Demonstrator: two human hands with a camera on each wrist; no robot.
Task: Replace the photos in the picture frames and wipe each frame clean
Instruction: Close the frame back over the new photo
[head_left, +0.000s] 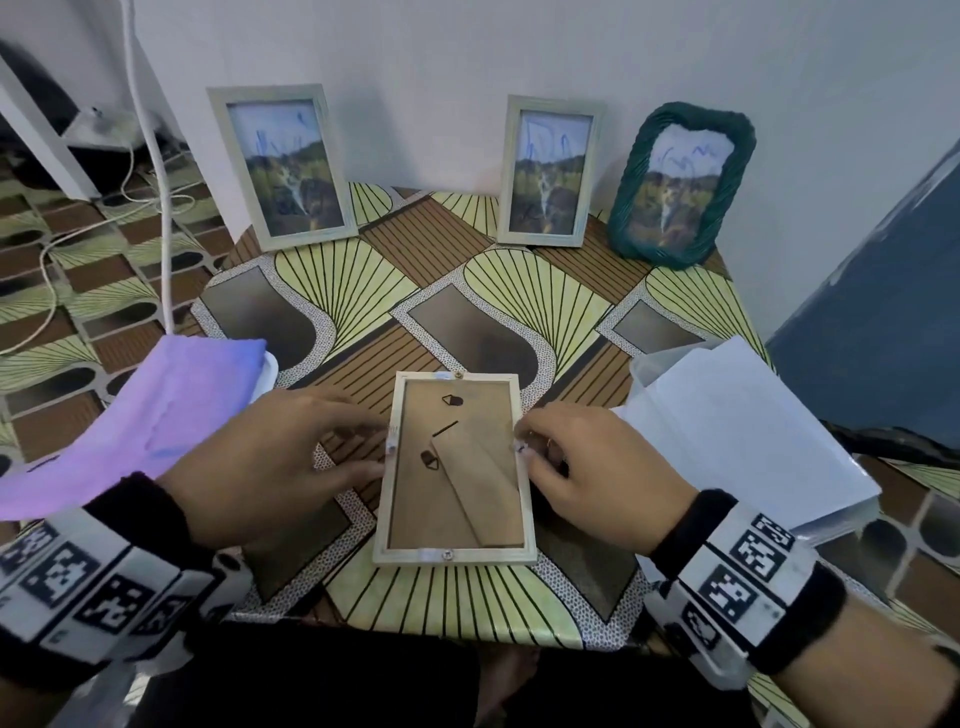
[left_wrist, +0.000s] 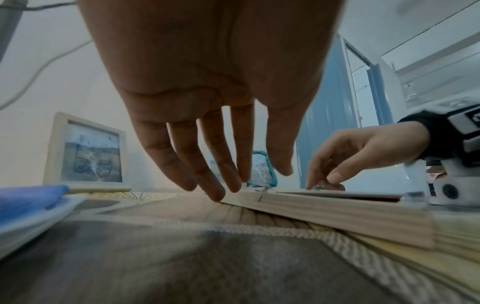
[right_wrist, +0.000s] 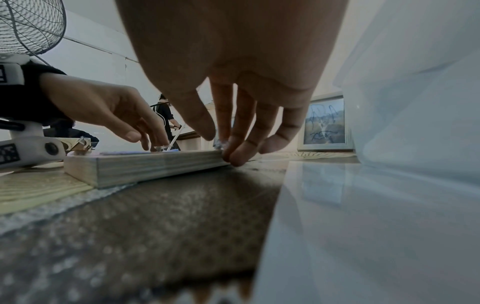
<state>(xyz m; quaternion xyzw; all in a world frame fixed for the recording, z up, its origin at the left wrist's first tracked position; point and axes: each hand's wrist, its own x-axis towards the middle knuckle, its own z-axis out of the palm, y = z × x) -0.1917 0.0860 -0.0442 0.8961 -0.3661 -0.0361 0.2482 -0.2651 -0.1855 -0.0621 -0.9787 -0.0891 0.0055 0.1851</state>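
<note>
A pale wooden picture frame (head_left: 387, 525) lies face down near the table's front edge, its brown backing board (head_left: 415, 509) and folded stand facing up. My left hand (head_left: 376, 449) reaches to the frame's left rail, and its straight fingertips (left_wrist: 217, 195) touch the rail by a small metal clip (left_wrist: 261, 195). My right hand (head_left: 524, 448) is at the right rail, where thumb and fingers (right_wrist: 233, 158) pinch a shiny clip (right_wrist: 219, 143). Three frames with scribbled landscape photos stand at the back: a pale one on the left (head_left: 283, 166), a pale one in the middle (head_left: 550, 171), a green one on the right (head_left: 680, 182).
A purple-blue cloth (head_left: 130, 415) lies on a white plate (head_left: 270, 369) at the table's left. A white plastic bag (head_left: 727, 426) lies at the right, close to my right hand. White cables (head_left: 156, 156) run over the floor on the left. A blue panel (head_left: 883, 312) stands at the right.
</note>
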